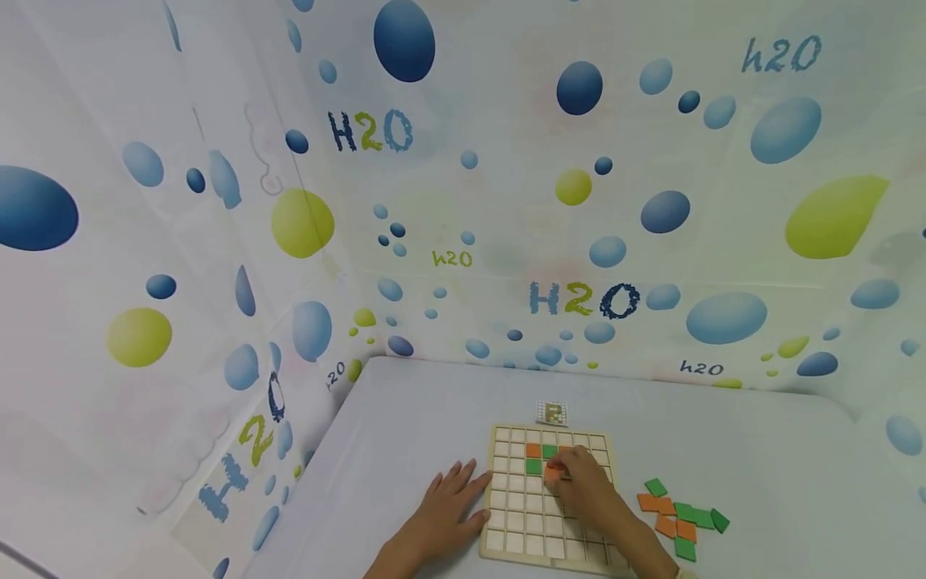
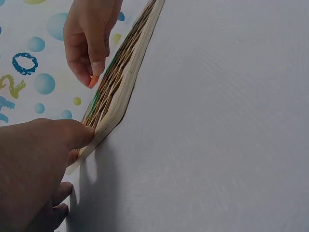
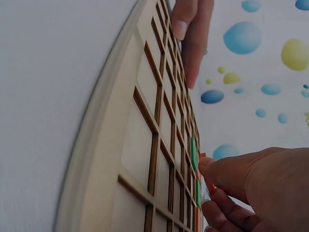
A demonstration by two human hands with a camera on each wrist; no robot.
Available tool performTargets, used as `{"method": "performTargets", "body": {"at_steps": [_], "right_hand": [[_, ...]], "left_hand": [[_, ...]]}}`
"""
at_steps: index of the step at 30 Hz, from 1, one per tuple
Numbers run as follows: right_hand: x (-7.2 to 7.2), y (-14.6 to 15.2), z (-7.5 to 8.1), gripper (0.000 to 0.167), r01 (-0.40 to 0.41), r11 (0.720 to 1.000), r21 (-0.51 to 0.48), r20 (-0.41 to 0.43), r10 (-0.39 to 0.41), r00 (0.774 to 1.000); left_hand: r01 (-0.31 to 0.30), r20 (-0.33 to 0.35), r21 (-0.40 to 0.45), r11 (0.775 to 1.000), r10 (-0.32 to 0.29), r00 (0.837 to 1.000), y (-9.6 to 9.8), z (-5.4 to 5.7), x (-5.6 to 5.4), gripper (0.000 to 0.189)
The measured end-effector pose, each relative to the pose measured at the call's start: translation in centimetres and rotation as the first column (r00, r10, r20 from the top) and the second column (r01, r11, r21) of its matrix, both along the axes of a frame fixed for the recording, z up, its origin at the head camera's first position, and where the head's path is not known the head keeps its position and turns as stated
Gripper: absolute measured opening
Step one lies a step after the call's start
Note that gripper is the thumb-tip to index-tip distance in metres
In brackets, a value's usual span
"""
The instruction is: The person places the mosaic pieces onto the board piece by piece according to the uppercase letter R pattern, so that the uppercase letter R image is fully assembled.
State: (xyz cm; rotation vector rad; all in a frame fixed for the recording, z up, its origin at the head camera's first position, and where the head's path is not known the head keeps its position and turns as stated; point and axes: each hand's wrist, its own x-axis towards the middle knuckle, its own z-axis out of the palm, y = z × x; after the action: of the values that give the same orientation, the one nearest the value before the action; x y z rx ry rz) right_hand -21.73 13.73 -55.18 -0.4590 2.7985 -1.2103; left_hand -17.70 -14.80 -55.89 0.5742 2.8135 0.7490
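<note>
A wooden grid board [image 1: 506, 543] lies on the table with several orange and green square tiles set in its upper cells, such as a green tile [image 1: 534, 466]. My right hand [image 1: 587, 486] is over the upper part of the board and pinches an orange tile [image 3: 208, 175] between thumb and fingers. In the left wrist view the same orange tile [image 2: 93, 81] pokes out below the fingertips. My left hand [image 1: 450, 508] rests at the board's left edge, its fingers spread and its thumb touching the frame [image 2: 89, 147].
Right of the board lies a loose group of orange and green tiles [image 1: 686, 529], one a green pointed piece [image 1: 719, 520]. A small printed pattern card [image 1: 553, 412] sits just behind the board. A patterned sheet [image 1: 506, 201] hangs behind the pale table [image 1: 412, 402].
</note>
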Motion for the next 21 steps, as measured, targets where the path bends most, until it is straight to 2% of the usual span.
{"method": "performTargets", "body": {"at_steps": [7,11,16,21], "right_hand": [[0.3,-1.2,0.1,0.019,-0.058,0.997,0.054,-0.088,0.063,0.994],[0.4,-1.5,0.2,0.015,-0.075,0.996,0.056,-0.082,0.080,0.993],[0.3,-1.8,0.0,0.012,-0.088,0.990,0.106,-0.089,0.097,0.991],[0.4,-1.9,-0.2,0.011,-0.122,0.986,0.113,-0.167,0.140,0.976]], "left_hand": [[-0.001,-0.008,-0.001,1.000,0.001,1.000,0.0,0.2,0.1,0.062],[0.003,-0.015,-0.003,1.000,-0.003,1.000,0.0,0.1,0.1,0.062],[0.006,-0.016,0.003,1.000,-0.006,1.000,0.0,0.0,0.1,0.062],[0.003,-0.010,0.010,1.000,-0.003,1.000,-0.1,-0.2,0.1,0.062]]}}
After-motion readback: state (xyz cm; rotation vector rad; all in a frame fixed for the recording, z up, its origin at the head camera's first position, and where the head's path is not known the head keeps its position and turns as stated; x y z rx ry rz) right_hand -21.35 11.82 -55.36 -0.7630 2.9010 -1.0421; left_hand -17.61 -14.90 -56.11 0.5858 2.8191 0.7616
